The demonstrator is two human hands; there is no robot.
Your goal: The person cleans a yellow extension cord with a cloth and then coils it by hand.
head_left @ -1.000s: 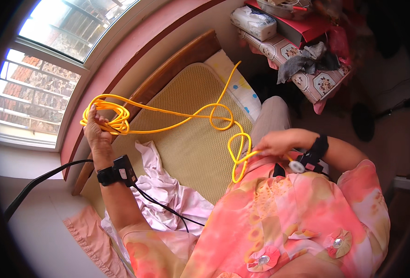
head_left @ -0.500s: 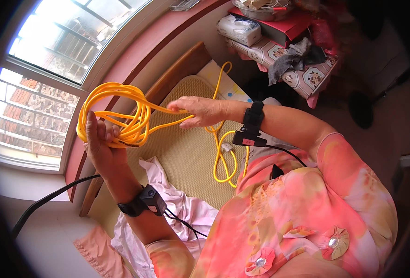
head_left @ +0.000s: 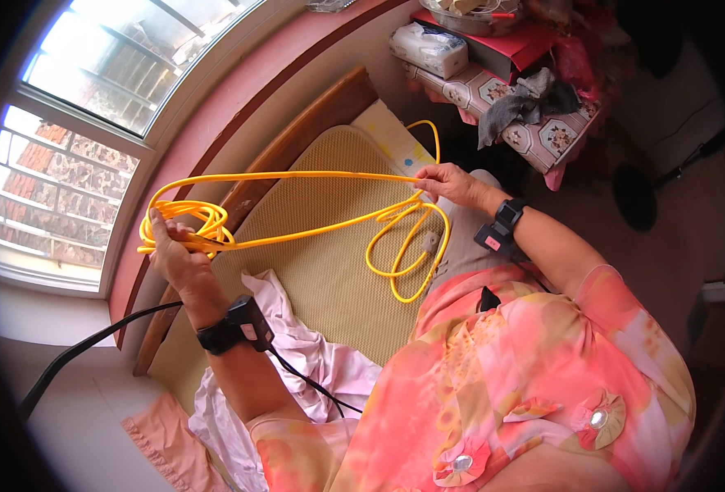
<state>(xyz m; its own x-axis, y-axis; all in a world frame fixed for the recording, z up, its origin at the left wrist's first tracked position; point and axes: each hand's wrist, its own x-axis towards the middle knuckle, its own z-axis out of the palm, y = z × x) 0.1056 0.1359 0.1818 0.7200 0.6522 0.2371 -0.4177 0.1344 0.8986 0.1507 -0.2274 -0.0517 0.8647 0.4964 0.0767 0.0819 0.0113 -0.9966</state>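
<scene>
A yellow cable (head_left: 297, 175) runs between my two hands in a long stretched loop. My left hand (head_left: 180, 261), near the window, is closed around a bunched coil of it. At the other end my right hand (head_left: 451, 187) pinches the cable between thumb and fingers, out over the right side of the bed. Below the right hand more loops of the cable hang down, with a pale plug or connector (head_left: 430, 241) among them. Another stretch of it curves up behind the right hand toward the bed's far corner.
A bed with a woven mat (head_left: 313, 303) lies beneath my hands, with a pink sheet (head_left: 297, 348) on its near part. A wooden bed rail (head_left: 342, 102) borders the window sill. At the far right, a patterned table (head_left: 543, 139) bears a tissue pack (head_left: 428, 51) and grey cloth (head_left: 514, 107).
My right hand has moved right, away from the left, drawing a long loop of cable out of the coil. The coil in my left hand looks smaller and flatter.
</scene>
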